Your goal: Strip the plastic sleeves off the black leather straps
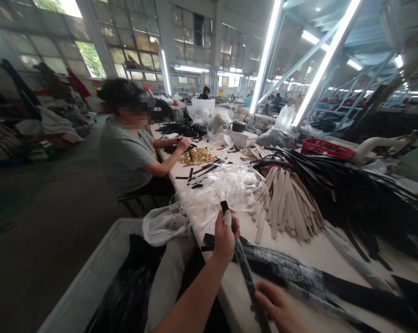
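Observation:
A long black strap runs from the table's front edge up between my two hands. My left hand is closed round its far part, with the thumb along the top and a short black end sticking out above. Lower down, my right hand pinches the same strap and looks slightly blurred. Beneath and to the right lie more black strips, partly covered in clear film. Just beyond my left hand spreads a heap of thin white strips.
Beige strips fan out at the right, beside a large pile of black straps. A co-worker sits at the left by a golden heap of small metal parts. A pale bin stands below the table's left edge.

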The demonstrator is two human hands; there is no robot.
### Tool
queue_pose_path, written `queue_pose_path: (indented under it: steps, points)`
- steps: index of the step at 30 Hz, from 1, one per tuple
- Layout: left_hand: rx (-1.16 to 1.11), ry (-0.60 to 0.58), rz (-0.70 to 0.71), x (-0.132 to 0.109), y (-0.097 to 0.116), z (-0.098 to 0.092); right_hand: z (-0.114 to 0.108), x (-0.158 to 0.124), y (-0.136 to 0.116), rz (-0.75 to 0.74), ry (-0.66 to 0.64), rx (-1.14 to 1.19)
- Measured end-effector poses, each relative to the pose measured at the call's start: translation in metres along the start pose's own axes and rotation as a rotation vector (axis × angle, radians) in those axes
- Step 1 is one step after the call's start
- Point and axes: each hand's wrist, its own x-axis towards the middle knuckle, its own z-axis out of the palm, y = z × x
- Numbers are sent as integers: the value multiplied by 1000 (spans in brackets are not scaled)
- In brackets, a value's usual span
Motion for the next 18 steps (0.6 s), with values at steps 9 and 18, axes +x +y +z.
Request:
queue_pose_path:
  steps: [9,18]
  points:
    - [194,-256,-37,-46,-17,18,-44,50,-148,-561,230,-308]
    - [313,-514,-123,-42,-30,-7,-81,39,-192,-704,485,-295]
